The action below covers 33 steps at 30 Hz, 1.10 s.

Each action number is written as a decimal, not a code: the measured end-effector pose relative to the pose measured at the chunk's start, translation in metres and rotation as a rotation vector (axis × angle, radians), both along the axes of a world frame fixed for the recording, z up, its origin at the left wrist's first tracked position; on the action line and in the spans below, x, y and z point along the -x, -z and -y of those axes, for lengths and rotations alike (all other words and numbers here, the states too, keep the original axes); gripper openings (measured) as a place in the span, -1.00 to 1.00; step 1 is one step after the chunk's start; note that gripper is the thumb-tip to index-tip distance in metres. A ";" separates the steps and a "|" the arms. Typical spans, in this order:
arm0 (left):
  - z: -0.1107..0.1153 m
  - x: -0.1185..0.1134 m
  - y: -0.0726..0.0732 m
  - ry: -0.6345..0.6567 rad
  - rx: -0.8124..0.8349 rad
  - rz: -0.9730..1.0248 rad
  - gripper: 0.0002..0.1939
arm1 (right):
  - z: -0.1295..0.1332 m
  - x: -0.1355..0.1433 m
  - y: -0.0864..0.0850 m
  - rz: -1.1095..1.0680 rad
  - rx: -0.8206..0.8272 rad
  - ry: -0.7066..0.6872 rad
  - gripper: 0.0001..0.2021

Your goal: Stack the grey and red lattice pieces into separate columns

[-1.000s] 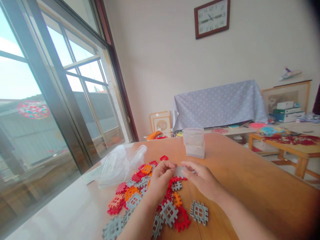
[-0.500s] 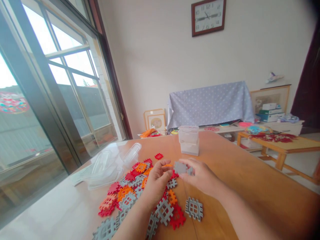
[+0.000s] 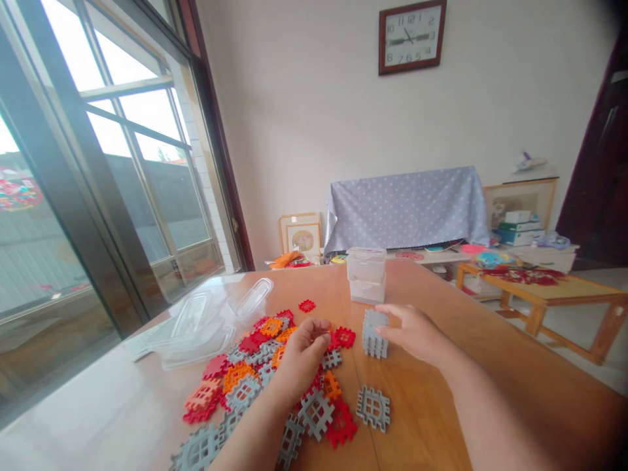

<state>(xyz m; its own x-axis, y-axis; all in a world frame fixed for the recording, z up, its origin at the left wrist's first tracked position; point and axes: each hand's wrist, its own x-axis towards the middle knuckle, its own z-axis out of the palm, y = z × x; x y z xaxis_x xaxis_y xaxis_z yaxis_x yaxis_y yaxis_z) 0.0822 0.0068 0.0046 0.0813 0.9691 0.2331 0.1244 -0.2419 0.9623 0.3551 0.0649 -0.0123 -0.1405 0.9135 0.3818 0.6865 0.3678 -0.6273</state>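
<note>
A loose pile of red, orange and grey notched plastic building tiles (image 3: 245, 376) covers the table's near left; some have window-like openings. Above the pile's right side is my left hand (image 3: 303, 356), fingers loosely curled, thumb a little apart, with nothing visible between them. My right hand (image 3: 412, 333) has its thumb and fingers at the right side of a stack of grey tiles (image 3: 375, 335) standing on the table. Its other fingers are partly hidden. A single grey window tile (image 3: 373, 408) lies nearer to me, right of the pile.
Clear plastic lids or trays (image 3: 196, 330) lie left of the pile. Behind the grey stack stands a clear lidded container (image 3: 366, 275). One red tile (image 3: 307, 305) rests apart, beyond the pile. A low wooden table (image 3: 540, 291) stands off to the right.
My right hand has moved slightly right with the grey tile it held, to the grey stack, which now shows. My left hand stays over the pile, a little farther from the right one.
</note>
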 end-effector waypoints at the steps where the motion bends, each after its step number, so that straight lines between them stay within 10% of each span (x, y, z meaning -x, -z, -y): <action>1: -0.001 0.000 0.000 0.001 0.000 -0.008 -0.73 | 0.001 0.000 0.001 0.013 0.004 0.005 -0.47; 26: -0.007 0.004 0.007 -0.007 -0.021 -0.034 -0.74 | -0.008 0.002 0.025 -0.078 0.135 -0.133 -0.34; 33: -0.010 0.008 0.007 -0.028 -0.017 0.003 -0.73 | -0.001 0.007 0.004 -0.154 0.032 -0.039 -0.44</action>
